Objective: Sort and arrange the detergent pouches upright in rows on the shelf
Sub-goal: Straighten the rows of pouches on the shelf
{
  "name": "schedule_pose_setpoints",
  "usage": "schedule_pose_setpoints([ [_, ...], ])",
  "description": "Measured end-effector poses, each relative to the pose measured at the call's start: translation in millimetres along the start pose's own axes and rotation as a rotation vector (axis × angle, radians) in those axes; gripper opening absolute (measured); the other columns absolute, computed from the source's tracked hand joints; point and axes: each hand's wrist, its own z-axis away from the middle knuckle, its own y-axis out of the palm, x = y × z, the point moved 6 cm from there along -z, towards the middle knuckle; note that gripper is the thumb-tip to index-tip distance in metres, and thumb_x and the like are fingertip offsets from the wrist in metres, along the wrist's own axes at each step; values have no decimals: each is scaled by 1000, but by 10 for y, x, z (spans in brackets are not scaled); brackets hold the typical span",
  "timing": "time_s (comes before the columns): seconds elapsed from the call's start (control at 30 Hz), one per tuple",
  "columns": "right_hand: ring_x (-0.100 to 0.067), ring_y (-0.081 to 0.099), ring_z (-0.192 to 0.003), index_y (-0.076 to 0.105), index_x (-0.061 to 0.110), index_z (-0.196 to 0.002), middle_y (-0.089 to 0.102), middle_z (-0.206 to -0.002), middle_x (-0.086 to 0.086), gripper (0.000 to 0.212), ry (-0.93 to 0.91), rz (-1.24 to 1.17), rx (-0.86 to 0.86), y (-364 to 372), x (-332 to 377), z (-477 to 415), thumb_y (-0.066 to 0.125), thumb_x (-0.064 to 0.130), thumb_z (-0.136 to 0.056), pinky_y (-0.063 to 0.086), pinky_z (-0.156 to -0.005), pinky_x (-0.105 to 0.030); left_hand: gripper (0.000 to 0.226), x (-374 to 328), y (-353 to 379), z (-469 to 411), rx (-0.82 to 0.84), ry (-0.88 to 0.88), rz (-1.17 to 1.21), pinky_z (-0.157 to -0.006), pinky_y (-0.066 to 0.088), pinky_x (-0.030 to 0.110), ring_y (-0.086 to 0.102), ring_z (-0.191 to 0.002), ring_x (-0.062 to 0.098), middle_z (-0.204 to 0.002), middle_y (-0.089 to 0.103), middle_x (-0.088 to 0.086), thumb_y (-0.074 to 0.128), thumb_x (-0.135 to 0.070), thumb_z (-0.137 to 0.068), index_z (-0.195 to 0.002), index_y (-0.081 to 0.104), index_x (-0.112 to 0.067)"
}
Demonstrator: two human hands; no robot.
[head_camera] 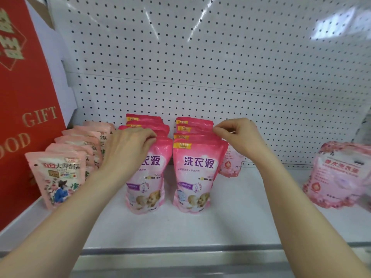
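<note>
our L hand (128,151) has fingers curled on top of the left row (149,173), R hand (239,137) pinches the right row (197,173) at its top, both rows upright on the shelf (241,217)

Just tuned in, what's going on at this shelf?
A person is tidying two rows of bright pink pouches standing upright on the white shelf. The left hand grips pouch tops in the left row; the right hand pinches a top in the right row. A pale pink row stands further left, and a floral pouch sits apart at the right.
</note>
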Motion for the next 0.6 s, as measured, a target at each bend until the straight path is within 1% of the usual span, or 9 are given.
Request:
schedule_pose_setpoints([
  [0.07, -3, 66, -84, 78, 20, -99, 73, -91, 13, 14, -65, 39, -67, 3, 38, 180, 66, 24, -92, 52, -79, -18, 21, -38, 14, 19, 4, 9, 33, -82, 47, 38, 62, -99, 23, -106, 70, -3, 57, -27, -92, -109, 68, -21],
  [0.1, -4, 65, -85, 78, 20, -99, 73, -92, 12, 14, -87, 57, -99, 8, 28, 275, 66, 23, -93, 53, -82, -24, 24, -73, 16, 37, 1, 17, 48, -86, 45, 38, 59, -104, 24, -110, 67, -1, 58, -26, -92, -113, 67, -20],
  [0.13, -5, 65, -86, 77, 21, -102, 73, -95, 11, 16, -101, 71, -128, 13, 8, 380, 64, 24, -94, 51, -82, -26, 26, -115, 13, 59, -11, 30, 64, -88, 44, 38, 56, -106, 25, -112, 66, 0, 58, -25, -92, -115, 66, -19],
  [0.27, -3, 62, -91, 64, 28, -126, 68, -112, 10, 29, -114, 92, -228, -48, -238, 870, 58, 29, -98, 48, -80, -23, 25, -414, -24, 230, -106, 98, 147, -90, 38, 32, 52, -105, 25, -113, 63, 4, 61, -18, -91, -115, 67, -14],
  [0.3, -3, 61, -92, 62, 28, -129, 67, -114, 10, 31, -100, 99, -244, -78, -332, 1001, 58, 30, -98, 48, -81, -22, 24, -516, -15, 289, -121, 108, 174, -91, 36, 30, 52, -105, 26, -113, 64, 5, 61, -16, -91, -114, 68, -13],
  [0.37, -2, 61, -93, 63, 25, -128, 67, -115, 9, 30, -52, 108, -266, -152, -546, 1267, 57, 29, -99, 50, -83, -23, 22, -747, 37, 414, -129, 122, 233, -90, 34, 27, 53, -104, 26, -112, 64, 7, 62, -12, -90, -112, 69, -11],
  [0.47, -1, 61, -95, 70, 22, -118, 69, -114, 9, 24, 31, 112, -294, -318, -941, 1657, 58, 26, -99, 51, -86, -25, 21, -1139, 225, 592, -84, 130, 317, -87, 36, 26, 55, -101, 25, -110, 65, 6, 63, -12, -91, -110, 69, -13],
  [0.53, -1, 62, -99, 72, 21, -112, 70, -112, 10, 20, 88, 104, -324, -490, -1249, 1900, 58, 24, -99, 51, -87, -26, 19, -1442, 380, 694, -45, 133, 377, -86, 40, 29, 58, -101, 23, -110, 65, 3, 61, -15, -93, -109, 69, -16],
  [0.6, 2, 60, -97, 74, 21, -108, 71, -110, 11, 19, 158, 92, -366, -710, -1558, 2128, 58, 22, -99, 50, -83, -23, 21, -1763, 560, 769, -10, 134, 434, -85, 44, 32, 59, -100, 20, -109, 66, -1, 56, -21, -93, -108, 69, -17],
])
